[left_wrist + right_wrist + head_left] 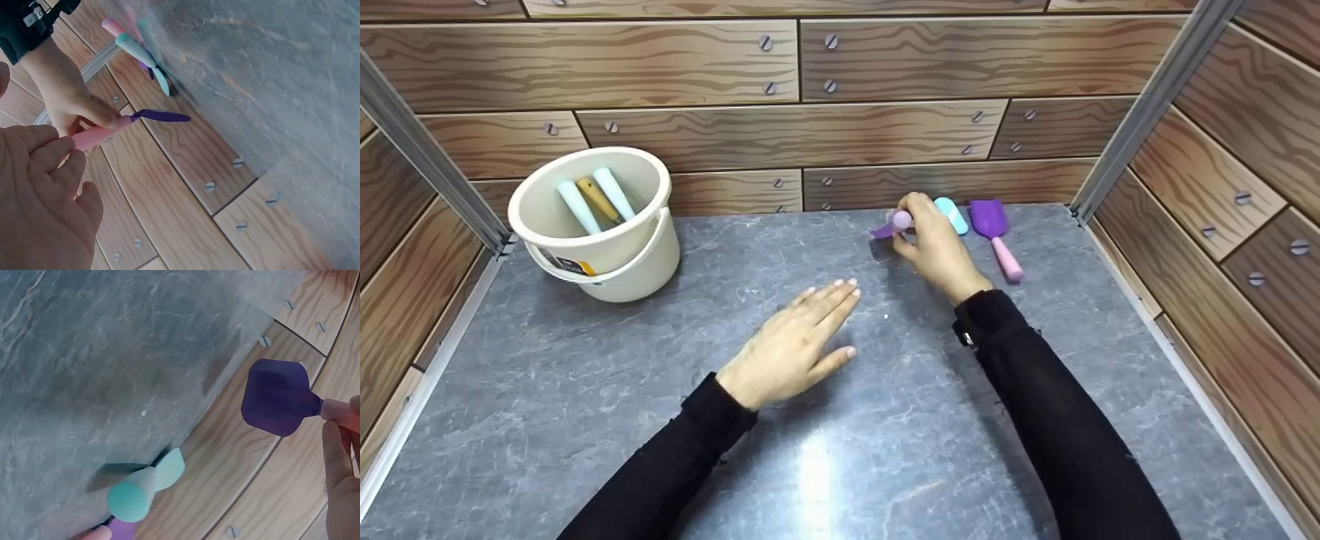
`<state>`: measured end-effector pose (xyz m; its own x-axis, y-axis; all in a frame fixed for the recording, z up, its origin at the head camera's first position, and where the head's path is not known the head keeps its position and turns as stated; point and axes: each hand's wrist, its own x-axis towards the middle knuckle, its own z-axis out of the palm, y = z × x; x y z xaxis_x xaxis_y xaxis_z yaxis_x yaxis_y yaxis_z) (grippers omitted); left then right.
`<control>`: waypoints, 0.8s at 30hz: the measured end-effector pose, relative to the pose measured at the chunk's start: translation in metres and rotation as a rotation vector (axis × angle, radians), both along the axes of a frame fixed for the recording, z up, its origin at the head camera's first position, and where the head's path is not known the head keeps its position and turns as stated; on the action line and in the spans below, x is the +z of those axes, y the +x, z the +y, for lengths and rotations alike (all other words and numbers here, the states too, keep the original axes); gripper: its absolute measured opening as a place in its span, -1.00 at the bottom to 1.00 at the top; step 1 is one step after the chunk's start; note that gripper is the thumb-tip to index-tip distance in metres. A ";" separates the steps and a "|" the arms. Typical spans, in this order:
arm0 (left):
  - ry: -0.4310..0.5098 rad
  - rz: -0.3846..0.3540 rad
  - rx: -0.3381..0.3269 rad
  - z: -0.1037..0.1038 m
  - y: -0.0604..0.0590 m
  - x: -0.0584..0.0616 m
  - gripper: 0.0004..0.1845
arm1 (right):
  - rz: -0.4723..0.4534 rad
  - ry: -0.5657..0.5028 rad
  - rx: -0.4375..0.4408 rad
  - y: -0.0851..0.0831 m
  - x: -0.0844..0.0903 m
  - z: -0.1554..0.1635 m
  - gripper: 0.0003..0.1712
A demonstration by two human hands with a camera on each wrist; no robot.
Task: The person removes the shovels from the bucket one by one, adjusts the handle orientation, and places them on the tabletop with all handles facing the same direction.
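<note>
My right hand [936,241] grips the pink handle of a small spatula with a flat purple blade [275,398], held above the table near the back wall. The handle's end points toward the head camera. To the right of this hand a turquoise spatula [951,215] is partly hidden by it in the head view. Beside that lies another purple spatula [990,219] with a pink handle. My left hand [791,345] hovers over the middle of the table, palm down, fingers straight, holding nothing.
A cream bucket [641,270] with a handle stands at the back left. Two pale blue handles [615,193] and a brown one [598,199] stick up inside it. Wood-patterned walls [690,64] border the grey table [585,375] at the back and sides.
</note>
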<state>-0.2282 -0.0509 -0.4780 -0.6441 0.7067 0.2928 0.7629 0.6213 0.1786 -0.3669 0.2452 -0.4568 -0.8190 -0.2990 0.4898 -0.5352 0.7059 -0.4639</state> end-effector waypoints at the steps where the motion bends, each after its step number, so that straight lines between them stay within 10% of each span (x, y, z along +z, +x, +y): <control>1: -0.004 -0.007 -0.002 0.000 0.000 -0.001 -0.15 | -0.012 -0.004 -0.004 -0.001 -0.001 0.000 -0.65; 24: -0.015 -0.075 -0.016 0.003 0.000 -0.010 -0.17 | -0.144 -0.012 -0.100 -0.013 -0.007 0.010 -0.63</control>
